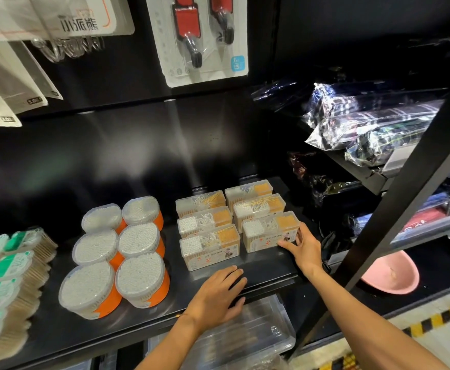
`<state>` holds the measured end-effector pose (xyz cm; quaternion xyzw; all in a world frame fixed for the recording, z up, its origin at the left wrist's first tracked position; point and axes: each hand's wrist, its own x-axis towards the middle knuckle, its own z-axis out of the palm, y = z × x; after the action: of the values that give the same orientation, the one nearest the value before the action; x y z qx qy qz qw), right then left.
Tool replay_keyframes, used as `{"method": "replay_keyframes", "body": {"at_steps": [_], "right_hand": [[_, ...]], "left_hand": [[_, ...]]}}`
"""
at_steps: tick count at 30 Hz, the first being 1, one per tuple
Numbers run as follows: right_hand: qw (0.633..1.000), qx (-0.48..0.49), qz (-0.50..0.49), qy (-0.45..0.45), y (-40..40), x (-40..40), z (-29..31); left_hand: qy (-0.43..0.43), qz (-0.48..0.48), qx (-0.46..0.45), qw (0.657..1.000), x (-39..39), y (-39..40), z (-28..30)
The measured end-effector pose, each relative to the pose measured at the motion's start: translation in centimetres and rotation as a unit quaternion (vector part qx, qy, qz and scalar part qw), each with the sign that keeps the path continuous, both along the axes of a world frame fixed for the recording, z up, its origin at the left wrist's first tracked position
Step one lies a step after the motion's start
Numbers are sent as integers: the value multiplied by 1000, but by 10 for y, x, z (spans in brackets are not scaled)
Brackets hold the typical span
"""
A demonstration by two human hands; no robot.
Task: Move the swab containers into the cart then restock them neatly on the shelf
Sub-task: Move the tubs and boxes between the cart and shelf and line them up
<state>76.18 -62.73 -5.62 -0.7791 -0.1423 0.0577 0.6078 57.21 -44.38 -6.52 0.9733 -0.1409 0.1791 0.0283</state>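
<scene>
Several clear rectangular swab boxes stand in two rows on the black shelf (261, 265). Left of them are several round orange swab tubs (141, 279) with clear lids. My right hand (305, 248) touches the front right box (269, 232) at its right lower corner, fingers spread along its side. My left hand (218, 295) lies flat and relaxed on the shelf's front edge, just below the front left box (209, 247), holding nothing.
Green-lidded swab packs (2, 276) lie at the far left of the shelf. Clear plastic bins (245, 332) sit below it. A black upright post (394, 214) stands to the right, with bagged goods (373, 129) and a pink bowl (394, 273) beyond. Carded items hang above.
</scene>
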Motion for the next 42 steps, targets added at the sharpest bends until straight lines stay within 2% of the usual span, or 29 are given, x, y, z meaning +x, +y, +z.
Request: {"method": "replay_keyframes", "body": {"at_steps": [11, 17, 21, 23, 26, 30, 33, 35, 38, 42], "right_hand": [[1000, 17, 1, 12, 1, 1, -1], [1000, -18, -3, 21, 0, -6, 5], [995, -92, -31, 31, -3, -30, 13], [990, -136, -44, 3, -11, -51, 14], [978, -195, -15, -69, -33, -84, 17], [959, -237, 20, -153, -87, -120, 30], [948, -265, 4, -174, -138, -146, 40], [949, -268, -35, -164, -174, -163, 44], [946, -263, -126, -144, -227, -187, 43], [926, -258, -248, -123, -293, -223, 35]], "left_hand": [[14, -5, -16, 1000, 0, -1, 3], [34, -1, -12, 999, -1, -2, 7], [31, -3, -24, 999, 0, -1, 6], [28, -3, -28, 999, 0, -1, 8], [21, -7, -28, 999, 1, -1, 13], [58, 45, -133, 988, 7, -25, 19], [26, -11, -214, 976, 10, -81, 25], [25, -71, -292, 953, 10, -129, 29], [88, -108, -412, 900, 15, -197, 35], [144, -187, -418, 877, 21, -277, 40]]}}
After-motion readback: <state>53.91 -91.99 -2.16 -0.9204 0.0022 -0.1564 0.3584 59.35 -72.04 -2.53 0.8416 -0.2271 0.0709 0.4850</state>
